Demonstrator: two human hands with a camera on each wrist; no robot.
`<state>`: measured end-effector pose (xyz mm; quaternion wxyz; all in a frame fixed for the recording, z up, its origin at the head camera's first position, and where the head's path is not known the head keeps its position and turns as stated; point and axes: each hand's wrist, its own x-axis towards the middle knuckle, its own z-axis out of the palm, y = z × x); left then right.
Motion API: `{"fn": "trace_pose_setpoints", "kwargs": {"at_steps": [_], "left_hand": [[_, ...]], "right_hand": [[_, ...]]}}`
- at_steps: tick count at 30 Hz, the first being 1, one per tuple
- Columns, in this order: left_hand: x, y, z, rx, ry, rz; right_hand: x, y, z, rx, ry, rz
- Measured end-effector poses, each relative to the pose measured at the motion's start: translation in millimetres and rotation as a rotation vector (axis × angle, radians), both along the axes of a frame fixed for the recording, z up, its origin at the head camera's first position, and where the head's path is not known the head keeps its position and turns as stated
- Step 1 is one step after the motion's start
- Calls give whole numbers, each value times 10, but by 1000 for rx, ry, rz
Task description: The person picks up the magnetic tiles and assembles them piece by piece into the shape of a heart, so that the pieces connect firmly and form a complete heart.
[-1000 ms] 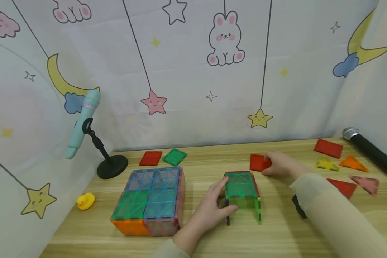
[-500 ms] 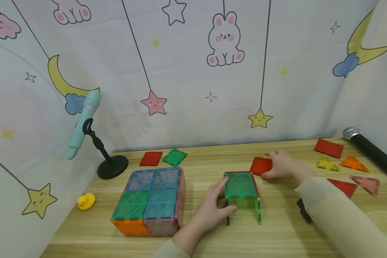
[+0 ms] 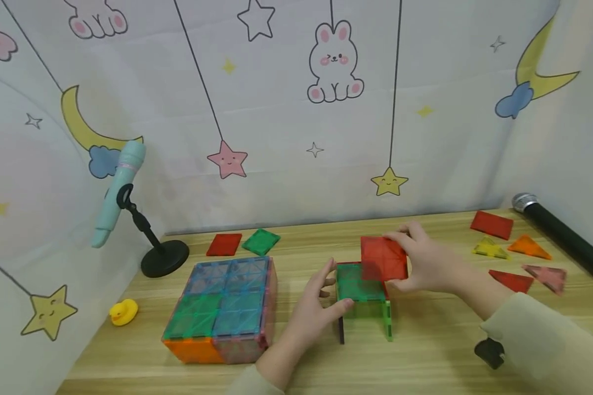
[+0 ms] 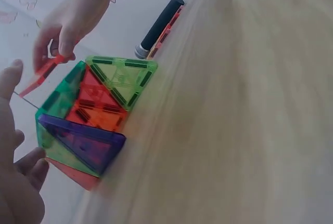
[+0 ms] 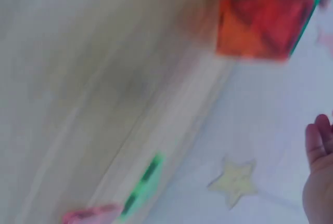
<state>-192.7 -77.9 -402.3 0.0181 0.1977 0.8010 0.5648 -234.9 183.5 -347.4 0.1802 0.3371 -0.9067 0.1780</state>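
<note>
My right hand [image 3: 432, 266] pinches a red square magnetic tile [image 3: 378, 255], tilted up over the back right of a small tile box. The box has a green top tile [image 3: 356, 288] and an open front. Beside its left wall is my left hand [image 3: 310, 310], fingers extended, thumb near the front left corner. In the left wrist view, a purple triangle tile [image 4: 86, 141] and a light green triangle tile [image 4: 122, 76] show on the box, with the left fingers [image 4: 34, 164] close to it. Blurred in the right wrist view is the box's red and orange side [image 5: 263, 26].
A larger tile block [image 3: 222, 307] stands left of the small box. Loose red [image 3: 224, 244] and green tiles [image 3: 261, 242] lie behind it, several more tiles [image 3: 511, 281] at right. A black microphone [image 3: 563, 236], a mint microphone on a stand [image 3: 118, 192] and a rubber duck [image 3: 124, 312] flank them.
My right hand has lifted the red square tile off the table and carried it left to the small box. The left hand stays beside the box, its fingers slightly shifted.
</note>
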Motion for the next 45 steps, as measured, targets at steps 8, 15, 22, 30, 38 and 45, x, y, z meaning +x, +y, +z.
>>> {"fn": "trace_pose_setpoints", "kwargs": {"at_steps": [8, 15, 22, 30, 38, 45], "left_hand": [[45, 52, 175, 143, 49, 56], [78, 91, 121, -39, 161, 47], [95, 38, 60, -90, 210, -11], [81, 7, -23, -173, 164, -5], [22, -13, -82, -26, 1, 56], [-14, -30, -126, 3, -6, 122]], "right_hand": [[311, -260, -155, -5, 193, 268], [551, -336, -332, 4, 201, 240], [622, -392, -423, 23, 282, 231], [637, -381, -472, 78, 210, 126], [644, -294, -404, -213, -373, 106], [431, -235, -403, -323, -354, 39]]}}
